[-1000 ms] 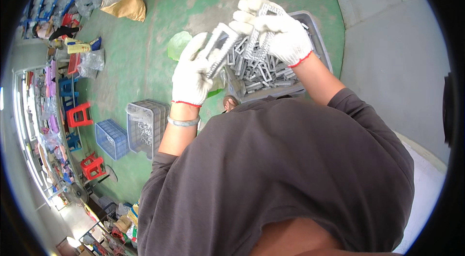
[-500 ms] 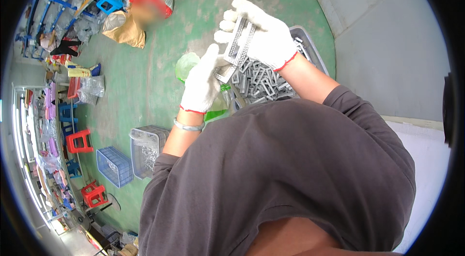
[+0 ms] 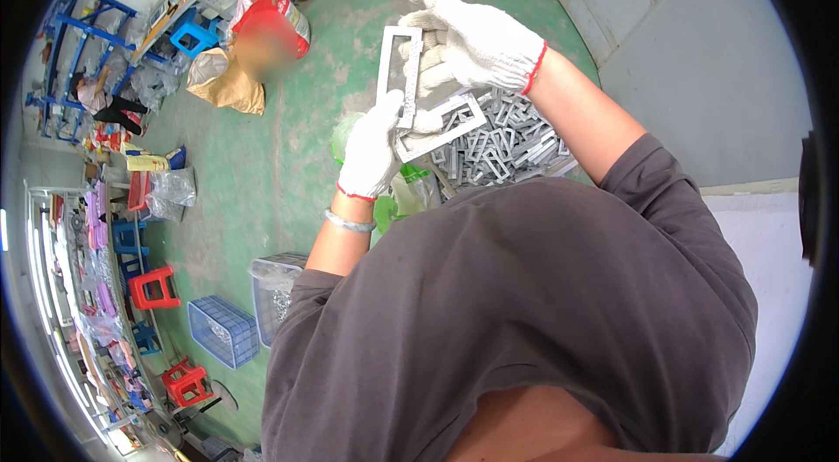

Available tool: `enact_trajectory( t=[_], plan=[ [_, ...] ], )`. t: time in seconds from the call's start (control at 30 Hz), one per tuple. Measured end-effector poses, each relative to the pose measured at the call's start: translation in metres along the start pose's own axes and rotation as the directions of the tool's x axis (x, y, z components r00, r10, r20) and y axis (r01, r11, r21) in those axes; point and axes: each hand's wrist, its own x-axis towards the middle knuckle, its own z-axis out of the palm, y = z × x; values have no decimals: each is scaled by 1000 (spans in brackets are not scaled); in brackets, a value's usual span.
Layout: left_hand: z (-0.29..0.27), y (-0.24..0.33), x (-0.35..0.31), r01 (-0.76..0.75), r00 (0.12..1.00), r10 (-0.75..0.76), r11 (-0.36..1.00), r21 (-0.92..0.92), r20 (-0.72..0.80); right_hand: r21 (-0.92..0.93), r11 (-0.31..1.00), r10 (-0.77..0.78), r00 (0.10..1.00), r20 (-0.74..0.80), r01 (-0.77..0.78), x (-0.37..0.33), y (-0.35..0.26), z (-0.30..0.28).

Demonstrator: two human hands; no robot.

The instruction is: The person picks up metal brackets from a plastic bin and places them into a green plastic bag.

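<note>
Both my hands wear white knitted gloves with red cuffs. My left hand (image 3: 371,150) is closed on two grey rectangular metal frames. One frame (image 3: 384,69) stands nearly upright, its lower end under the left thumb. A second frame (image 3: 473,104) slants off to the right from the left fingers, over the pile. My right hand (image 3: 489,47) is open, its thumb stretched away and its fingers partly behind the upright frame; whether they touch it I cannot tell. Many similar metal frames (image 3: 516,143) lie heaped below, partly hidden by my right forearm and shirt.
Green plastic bags (image 3: 389,210) lie beside the pile. At the left are a blue crate (image 3: 223,331), a grey bin (image 3: 266,300) and red stools (image 3: 156,287). A brown paper sack (image 3: 232,90) stands farther off. A grey door (image 3: 690,69) is at the right. Another person (image 3: 107,104) is far left.
The two frames, close together before, are now spread apart, one upright and one slanting right. My right hand has loosened from them, with its thumb now away from the upright frame.
</note>
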Motion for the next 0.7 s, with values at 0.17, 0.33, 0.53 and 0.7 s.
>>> enact_trajectory(
  t=[0.17, 0.33, 0.53, 0.7],
  plan=[
    [-13, 0, 2, -16, 1000, 17, 992, -128, 2, -23, 1000, 11, 1000, 29, -11, 7, 1, -4],
    [-26, 2, 3, -49, 999, 49, 986, -160, -2, -36, 992, 126, 990, 66, -124, 27, 8, -11],
    [-67, -6, -13, -29, 986, -11, 972, -234, -168, -312, 926, 202, 977, -64, -212, 71, 52, -32],
    [-146, -53, -28, 87, 784, -178, 980, -178, -595, -876, 291, 79, 922, -378, -384, 75, 123, -162]
  ],
)
